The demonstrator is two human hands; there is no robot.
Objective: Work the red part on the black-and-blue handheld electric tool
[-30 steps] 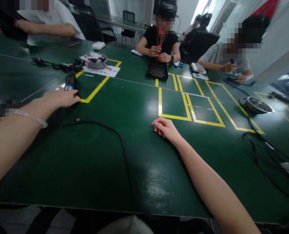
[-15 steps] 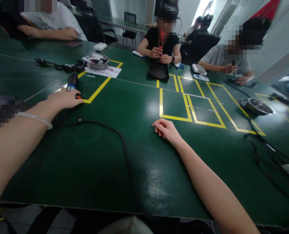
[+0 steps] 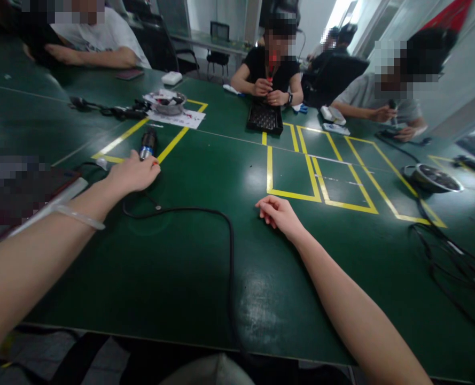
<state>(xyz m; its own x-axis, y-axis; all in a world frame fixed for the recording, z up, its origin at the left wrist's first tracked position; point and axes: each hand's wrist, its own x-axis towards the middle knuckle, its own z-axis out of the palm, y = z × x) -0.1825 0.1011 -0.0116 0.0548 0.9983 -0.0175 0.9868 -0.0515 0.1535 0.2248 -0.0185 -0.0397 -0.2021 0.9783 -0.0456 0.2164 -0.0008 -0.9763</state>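
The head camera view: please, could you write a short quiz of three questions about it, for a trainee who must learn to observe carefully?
1. What does the left hand hold?
A) a white box
B) the black tool with a blue band
C) a sheet of paper

2. True or false: the right hand lies inside the black tray.

3. Fill in the missing word: the metal bowl in the left part of the view stands on white ______.

Key: 1 B; 2 false; 3 paper.
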